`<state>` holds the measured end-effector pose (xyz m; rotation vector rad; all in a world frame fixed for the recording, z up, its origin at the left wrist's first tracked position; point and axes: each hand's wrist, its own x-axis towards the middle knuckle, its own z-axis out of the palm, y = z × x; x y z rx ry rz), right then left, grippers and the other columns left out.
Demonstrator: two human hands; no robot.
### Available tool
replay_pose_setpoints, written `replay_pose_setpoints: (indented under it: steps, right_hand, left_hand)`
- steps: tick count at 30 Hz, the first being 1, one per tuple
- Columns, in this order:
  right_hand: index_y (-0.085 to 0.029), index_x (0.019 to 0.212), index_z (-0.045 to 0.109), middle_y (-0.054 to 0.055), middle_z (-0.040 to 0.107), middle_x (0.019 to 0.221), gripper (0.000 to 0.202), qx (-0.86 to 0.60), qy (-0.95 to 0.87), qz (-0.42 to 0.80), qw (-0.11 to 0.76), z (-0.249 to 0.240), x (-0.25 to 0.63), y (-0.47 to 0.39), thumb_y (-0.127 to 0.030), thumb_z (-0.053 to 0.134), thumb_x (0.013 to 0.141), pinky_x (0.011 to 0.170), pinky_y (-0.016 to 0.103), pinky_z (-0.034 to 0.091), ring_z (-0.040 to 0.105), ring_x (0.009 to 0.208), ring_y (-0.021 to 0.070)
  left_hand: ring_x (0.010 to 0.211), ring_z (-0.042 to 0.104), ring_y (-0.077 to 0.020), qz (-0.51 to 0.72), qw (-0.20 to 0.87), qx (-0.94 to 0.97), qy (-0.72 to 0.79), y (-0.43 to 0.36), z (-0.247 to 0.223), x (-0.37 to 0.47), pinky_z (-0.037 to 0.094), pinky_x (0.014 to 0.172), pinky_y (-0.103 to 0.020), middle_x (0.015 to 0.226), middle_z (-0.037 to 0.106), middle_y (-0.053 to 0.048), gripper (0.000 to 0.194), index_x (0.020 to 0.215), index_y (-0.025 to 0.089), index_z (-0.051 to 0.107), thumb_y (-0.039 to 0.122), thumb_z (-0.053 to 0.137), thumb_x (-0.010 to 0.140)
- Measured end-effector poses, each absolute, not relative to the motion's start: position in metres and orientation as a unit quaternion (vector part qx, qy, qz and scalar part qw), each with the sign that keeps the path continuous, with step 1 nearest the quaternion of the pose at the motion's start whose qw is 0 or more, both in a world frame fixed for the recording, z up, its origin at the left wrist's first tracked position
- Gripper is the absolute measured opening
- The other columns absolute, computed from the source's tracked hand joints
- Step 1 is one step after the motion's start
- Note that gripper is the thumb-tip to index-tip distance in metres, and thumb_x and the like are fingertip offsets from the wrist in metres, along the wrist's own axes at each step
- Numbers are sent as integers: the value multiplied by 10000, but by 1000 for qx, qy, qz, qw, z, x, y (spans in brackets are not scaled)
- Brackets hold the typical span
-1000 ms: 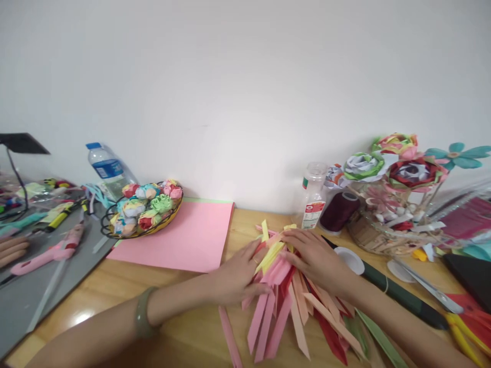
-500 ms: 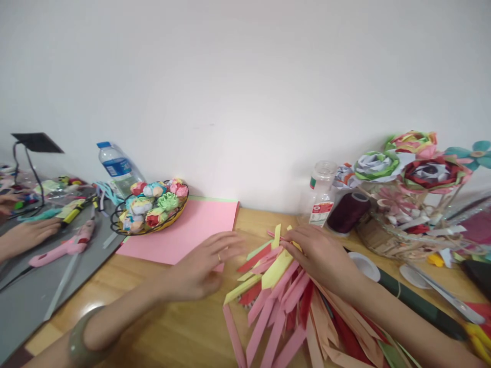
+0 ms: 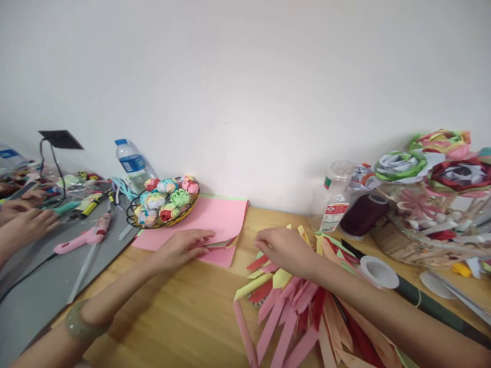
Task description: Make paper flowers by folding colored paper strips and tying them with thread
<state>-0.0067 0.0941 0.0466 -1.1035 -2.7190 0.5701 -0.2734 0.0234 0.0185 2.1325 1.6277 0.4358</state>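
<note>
My left hand (image 3: 183, 250), with a ring on one finger, pinches the front edge of the pink paper (image 3: 226, 217) and lifts its corner, so more sheets show underneath. Over the pile of folded paper strips (image 3: 284, 312), pink, yellow, red and peach, hovers my right hand (image 3: 286, 248). Its fingers are curled downward and their tips are partly hidden, so whether it holds anything does not show. Behind the paper's left part sits a black wire basket (image 3: 194, 204) of small paper flowers (image 3: 168, 210).
A glass bottle (image 3: 337, 197), dark thread spool (image 3: 364, 214), tape roll (image 3: 379, 272) and large paper flowers (image 3: 401, 166) stand right. Left are a plastic bottle (image 3: 132, 163), a pink glue gun (image 3: 82, 238) on a grey mat (image 3: 49, 291), and another person's hands (image 3: 28, 225).
My left hand has gone from beside the strips to the pink paper and raised its edge. My right hand has come off the strips' top end. The view has shifted, and the other person's hands have come together.
</note>
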Motion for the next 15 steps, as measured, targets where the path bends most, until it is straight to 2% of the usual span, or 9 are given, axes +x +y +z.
replay_pose_setpoints:
  steps: [3,6,10,13,15]
  right_hand:
    - [-165,677,615,29,622,667,249,-359,-890,276,56,42,-17,95,-174,420,832,588,257,375,554,639,138]
    - [-145,895,597,32,618,867,175,-354,-857,375,25,34,-29,97,-261,472,854,672,299,454,574,742,137]
    - [-150,1081,519,60,565,1053,275,-367,-788,494,-17,23,-45,100,-304,487,855,725,359,490,578,860,163]
    - [-153,1106,507,68,552,1085,290,-394,-738,547,-29,16,-51,101,-294,493,852,741,374,485,570,891,174]
    - [-154,1109,505,69,547,1095,293,-413,-711,569,-26,12,-54,101,-294,494,851,751,381,481,566,904,179]
  left_hand:
    - [963,564,-184,217,264,735,586,27,16,-276,439,843,-308,1082,608,-68,354,1076,177,556,369,518,782]
    - [927,575,-189,253,307,718,571,31,13,-277,441,836,-317,1008,632,-61,299,985,167,601,339,566,743]
    - [913,580,-199,275,330,697,575,34,10,-277,448,833,-325,967,644,-62,303,935,147,619,333,614,696]
    - [931,580,-208,285,321,688,585,33,7,-279,453,844,-330,991,641,-70,340,952,143,617,358,619,689]
    - [985,563,-218,281,290,696,594,32,5,-280,451,861,-341,1077,614,-73,375,1039,160,586,382,559,738]
